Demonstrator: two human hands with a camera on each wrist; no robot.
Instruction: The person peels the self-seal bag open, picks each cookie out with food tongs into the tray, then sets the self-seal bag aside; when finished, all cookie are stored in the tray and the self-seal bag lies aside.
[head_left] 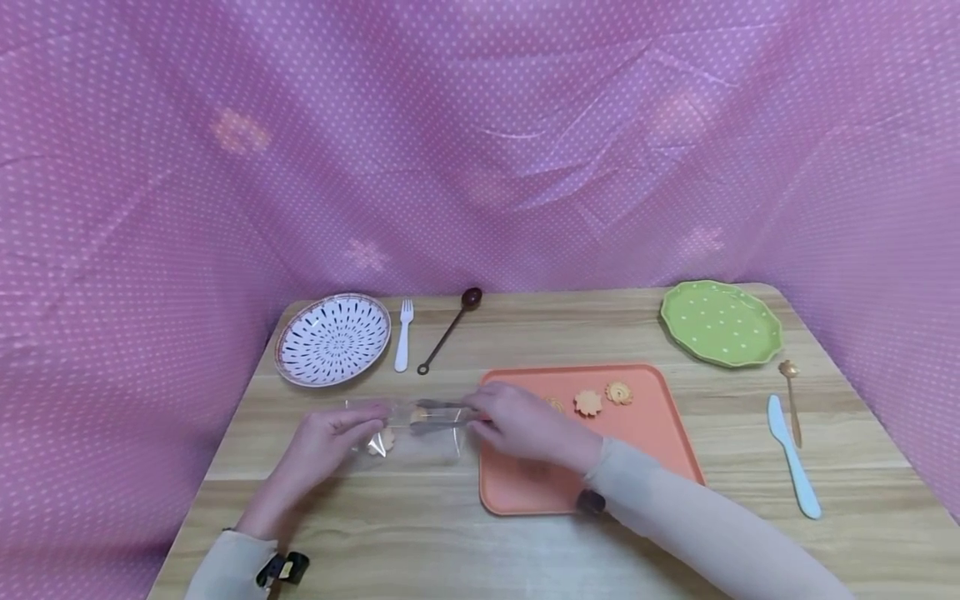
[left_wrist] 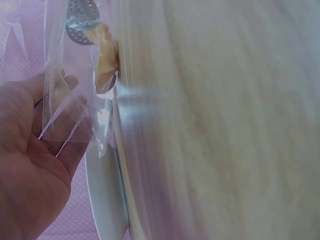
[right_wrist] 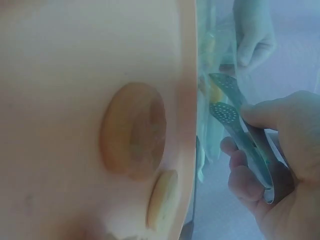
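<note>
On the left of the table my left hand (head_left: pixel 326 442) holds the end of a clear plastic bag (head_left: pixel 438 447). One cookie (head_left: pixel 381 442) lies inside near those fingers. My right hand (head_left: pixel 528 425) grips metal tongs (right_wrist: pixel 245 142) with perforated tips, which reach into the bag at its right side. A cookie (right_wrist: pixel 215 93) is at the tong tips; whether they still squeeze it I cannot tell. Beneath the right hand is an orange tray (head_left: pixel 525 492), on which lie a flower-shaped cookie (head_left: pixel 588 403), a ring-patterned cookie (head_left: pixel 619 393) and another partly hidden by that hand.
A patterned plate (head_left: pixel 333 340), a white fork (head_left: pixel 402 342) and a dark long-handled spoon (head_left: pixel 450 329) are at the back left. Toward the right lie a green dotted plate (head_left: pixel 722 323), a gold spoon (head_left: pixel 792 404) and a light-blue knife (head_left: pixel 792 458). Pink cloth (head_left: pixel 480 167) surrounds the table.
</note>
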